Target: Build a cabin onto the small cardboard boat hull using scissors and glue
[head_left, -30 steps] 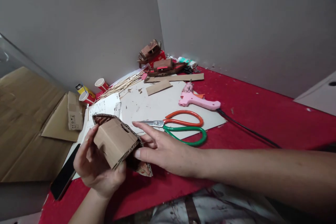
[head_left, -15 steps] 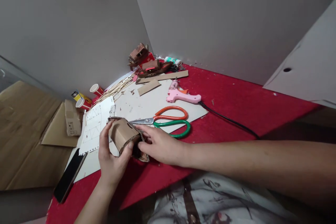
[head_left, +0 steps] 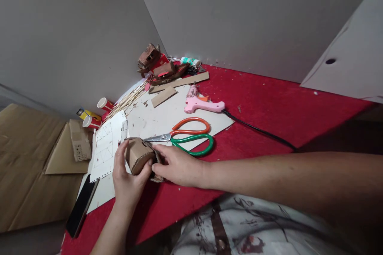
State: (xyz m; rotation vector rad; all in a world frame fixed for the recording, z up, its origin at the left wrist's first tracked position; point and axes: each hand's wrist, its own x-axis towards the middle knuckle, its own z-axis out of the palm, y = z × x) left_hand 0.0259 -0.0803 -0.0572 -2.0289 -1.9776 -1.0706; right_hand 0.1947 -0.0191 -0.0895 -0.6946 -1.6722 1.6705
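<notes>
A small rounded cardboard piece (head_left: 139, 154) is held between both hands above the near part of the red table. My left hand (head_left: 128, 177) wraps its left side, fingers at the far edge and thumb at the near edge. My right hand (head_left: 173, 165) pinches its right side, where a curved, rough-edged strip of cardboard shows. Just beyond the hands lie scissors (head_left: 176, 137) with one orange and one green handle, blades pointing left towards the cardboard piece. A pink glue gun (head_left: 203, 104) rests farther back, its black cord running right.
Brown model boats (head_left: 167, 72), cardboard strips (head_left: 164, 96) and thin sticks (head_left: 128, 99) lie at the back. Paper cups (head_left: 91, 121), a drawn sheet (head_left: 107, 143), a black phone (head_left: 81, 206) and a large cardboard box (head_left: 26, 159) are on the left.
The cardboard piece has been turned a little between the hands, and its dark opening is now hidden. My right thumb has shifted onto its side. The view has moved slightly.
</notes>
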